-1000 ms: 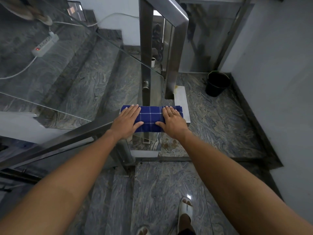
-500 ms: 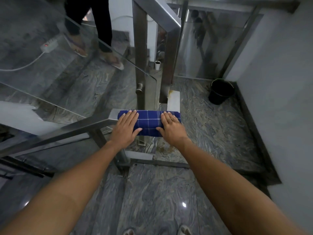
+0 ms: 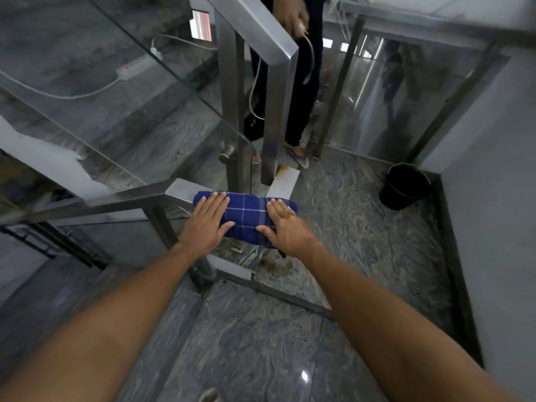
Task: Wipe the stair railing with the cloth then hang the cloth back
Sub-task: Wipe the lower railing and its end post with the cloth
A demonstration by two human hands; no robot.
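A blue checked cloth (image 3: pixel 248 216) lies draped over the flat steel stair railing (image 3: pixel 130 198) at its corner. My left hand (image 3: pixel 207 224) rests flat on the cloth's left end, fingers straight. My right hand (image 3: pixel 285 227) presses flat on the right end, thumb pointing inward along the cloth. The railing runs left from the cloth and turns up into a steel post (image 3: pixel 232 111) behind it. The part of the rail under the cloth is hidden.
Glass panels (image 3: pixel 116 91) fill the railing on the left. A person in dark trousers (image 3: pixel 301 82) stands beyond the post holding a white cable. A black bucket (image 3: pixel 406 187) sits in the landing's right corner. A power strip (image 3: pixel 136 68) lies on the steps.
The view has tilted up and shifted. The other person has come down from the steps to behind the post. Both hands stay flat on the cloth.
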